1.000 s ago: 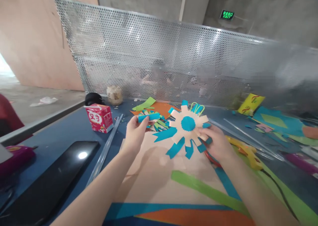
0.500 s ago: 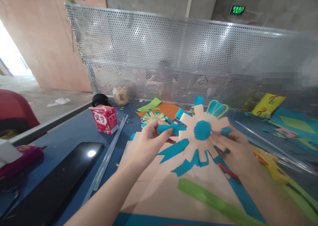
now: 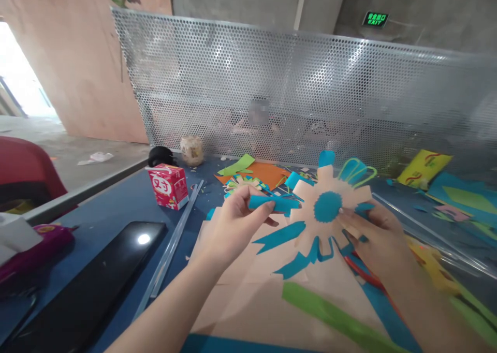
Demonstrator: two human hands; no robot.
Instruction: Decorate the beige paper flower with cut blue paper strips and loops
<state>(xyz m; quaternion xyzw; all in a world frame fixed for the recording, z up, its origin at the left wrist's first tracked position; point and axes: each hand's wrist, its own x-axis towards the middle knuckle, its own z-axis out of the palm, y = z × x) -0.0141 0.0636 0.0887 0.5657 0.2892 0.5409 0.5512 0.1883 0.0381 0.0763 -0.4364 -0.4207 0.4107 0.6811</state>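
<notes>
My left hand [image 3: 233, 223] pinches a short blue paper strip [image 3: 274, 203] between thumb and fingers, its end touching the left edge of a paper flower. My right hand [image 3: 375, 236] grips that paper flower [image 3: 328, 208] by its right side; it is peach with a round blue centre, blue petal tips and green loops at the top. Both hands hover above a peach paper sheet [image 3: 248, 296] on the blue table [image 3: 112, 203]. A second, smaller paper flower [image 3: 243, 183] lies just behind my left hand.
A red-and-white carton [image 3: 167, 186], clear sticks [image 3: 173, 244] and a black slab [image 3: 89, 285] lie to the left. Green strip [image 3: 330, 317], orange sheet [image 3: 260, 172] and yellow and blue scraps [image 3: 446, 187] litter the table. A perforated metal screen [image 3: 295, 89] closes the back.
My left hand has carried the blue strip rightward to the flower's left edge. The flower and my right hand have risen slightly, and the view has shifted left.
</notes>
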